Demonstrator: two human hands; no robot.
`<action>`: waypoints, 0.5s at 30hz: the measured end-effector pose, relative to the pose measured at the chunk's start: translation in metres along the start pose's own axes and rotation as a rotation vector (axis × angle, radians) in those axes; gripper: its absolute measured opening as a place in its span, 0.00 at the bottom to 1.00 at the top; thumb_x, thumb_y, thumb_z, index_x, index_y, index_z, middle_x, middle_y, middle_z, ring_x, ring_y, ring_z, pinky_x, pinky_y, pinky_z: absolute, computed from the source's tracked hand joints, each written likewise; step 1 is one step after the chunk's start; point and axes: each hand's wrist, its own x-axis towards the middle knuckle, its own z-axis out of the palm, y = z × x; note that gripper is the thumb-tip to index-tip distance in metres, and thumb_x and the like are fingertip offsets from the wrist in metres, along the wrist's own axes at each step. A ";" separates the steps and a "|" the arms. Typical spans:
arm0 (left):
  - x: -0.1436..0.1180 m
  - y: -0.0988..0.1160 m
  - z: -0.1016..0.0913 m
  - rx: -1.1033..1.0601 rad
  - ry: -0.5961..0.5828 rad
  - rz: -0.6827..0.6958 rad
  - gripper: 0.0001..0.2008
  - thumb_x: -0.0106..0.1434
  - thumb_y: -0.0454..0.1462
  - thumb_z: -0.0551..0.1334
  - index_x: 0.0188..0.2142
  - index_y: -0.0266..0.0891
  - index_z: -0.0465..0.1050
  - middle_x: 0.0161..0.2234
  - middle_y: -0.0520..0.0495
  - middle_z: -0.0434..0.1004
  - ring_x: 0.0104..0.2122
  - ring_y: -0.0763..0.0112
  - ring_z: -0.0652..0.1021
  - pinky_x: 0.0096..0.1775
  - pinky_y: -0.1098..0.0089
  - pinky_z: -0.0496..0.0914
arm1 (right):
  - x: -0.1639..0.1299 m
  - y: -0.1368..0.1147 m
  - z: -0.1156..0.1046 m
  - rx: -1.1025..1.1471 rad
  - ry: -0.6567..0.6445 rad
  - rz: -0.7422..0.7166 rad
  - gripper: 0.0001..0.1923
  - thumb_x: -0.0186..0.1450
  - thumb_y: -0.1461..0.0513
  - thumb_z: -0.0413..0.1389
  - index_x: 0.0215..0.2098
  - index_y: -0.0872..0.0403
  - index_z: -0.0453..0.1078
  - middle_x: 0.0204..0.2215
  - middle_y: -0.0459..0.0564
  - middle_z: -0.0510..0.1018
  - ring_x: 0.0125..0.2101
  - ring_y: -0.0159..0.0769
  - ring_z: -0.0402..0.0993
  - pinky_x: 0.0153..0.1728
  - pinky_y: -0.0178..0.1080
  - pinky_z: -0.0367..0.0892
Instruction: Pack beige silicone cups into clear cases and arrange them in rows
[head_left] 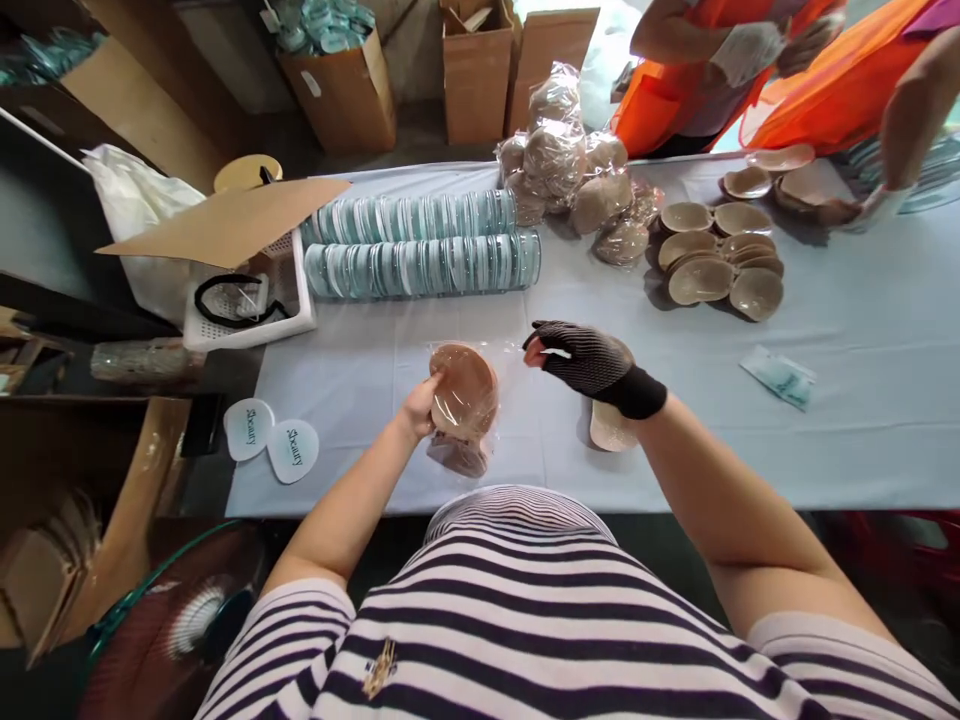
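Note:
My left hand (420, 407) grips the left edge of a clear plastic bag with brown silicone bra cups (466, 390) inside, on the table's near side. Its thumb lies over the rim of the upper cup; the lower cup is crumpled under plastic. To the right, my right hand (581, 358), in a dark knitted glove with bare fingertips, hovers beside the bag's clear edge. A gap shows between its thumb and fingers, and I see nothing held in it. Partly hidden beneath my right wrist lies a beige bra cup (611, 428).
Two rows of clear plastic cases (420, 265) lie behind the bag. Bagged cups (555, 150) and stacks of loose cups (701, 280) stand further right. A white basket (300, 315) and two printed cards (292, 450) are left. Two co-workers in orange aprons (660, 100) work across the table.

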 end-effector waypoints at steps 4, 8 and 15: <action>0.006 0.015 -0.013 0.087 0.057 -0.008 0.19 0.66 0.46 0.60 0.48 0.34 0.75 0.45 0.38 0.81 0.46 0.57 0.80 0.49 0.60 0.75 | -0.018 0.028 -0.005 -0.031 0.015 0.077 0.15 0.68 0.55 0.51 0.44 0.53 0.75 0.41 0.53 0.80 0.43 0.42 0.74 0.48 0.46 0.68; 0.028 0.018 -0.009 0.264 0.041 -0.082 0.22 0.64 0.48 0.62 0.49 0.33 0.75 0.44 0.36 0.81 0.42 0.56 0.81 0.46 0.59 0.75 | -0.018 0.012 0.040 -0.255 0.030 -0.125 0.31 0.62 0.53 0.59 0.60 0.57 0.66 0.57 0.61 0.71 0.58 0.53 0.63 0.59 0.55 0.57; 0.084 0.002 -0.009 0.559 0.128 -0.071 0.31 0.62 0.53 0.62 0.56 0.35 0.69 0.53 0.31 0.76 0.48 0.51 0.79 0.47 0.58 0.73 | -0.004 0.008 0.142 -0.418 -0.462 0.043 0.17 0.69 0.61 0.48 0.41 0.59 0.78 0.38 0.63 0.80 0.43 0.50 0.75 0.44 0.47 0.65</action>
